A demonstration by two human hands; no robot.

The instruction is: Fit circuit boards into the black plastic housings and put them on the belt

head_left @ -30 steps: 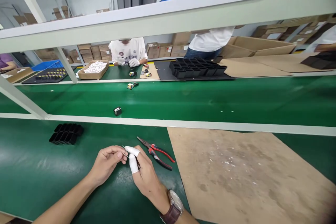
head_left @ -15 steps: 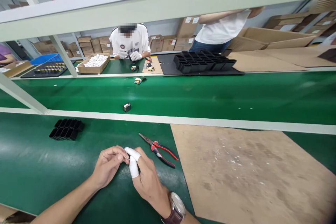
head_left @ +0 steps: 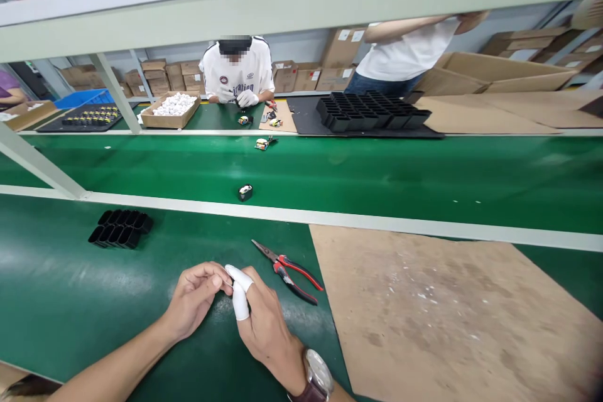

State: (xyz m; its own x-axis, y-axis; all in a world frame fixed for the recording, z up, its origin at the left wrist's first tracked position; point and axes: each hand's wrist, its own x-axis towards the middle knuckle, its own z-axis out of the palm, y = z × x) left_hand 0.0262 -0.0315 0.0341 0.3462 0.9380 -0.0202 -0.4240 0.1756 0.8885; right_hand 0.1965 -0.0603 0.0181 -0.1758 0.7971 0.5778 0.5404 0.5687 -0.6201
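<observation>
My left hand [head_left: 195, 298] is closed, thumb and fingertips pinched together, right beside my right hand [head_left: 266, 320]. White finger cots [head_left: 240, 301] cover the thumb and index finger of my right hand, which are pressed together in a pinch. A thin pale sliver shows between the two hands, too small to name. On the green bench just right of my fingers lie needle-nose pliers [head_left: 288, 271] with red and black handles, touched by neither hand. A wristwatch [head_left: 318, 370] is on my right wrist.
Black plastic cases [head_left: 120, 229] stand grouped at left. A stained cardboard sheet [head_left: 367, 326] lies at right. Beyond a white rail [head_left: 264, 217], the green belt [head_left: 377, 169] carries a black case [head_left: 245, 192] and a circuit board [head_left: 264, 144]. A co-worker [head_left: 240, 75] sits opposite; a shelf beam crosses overhead.
The black case and the circuit board have moved right along the belt. The whole view has shifted slightly. My hands keep the same pinched pose.
</observation>
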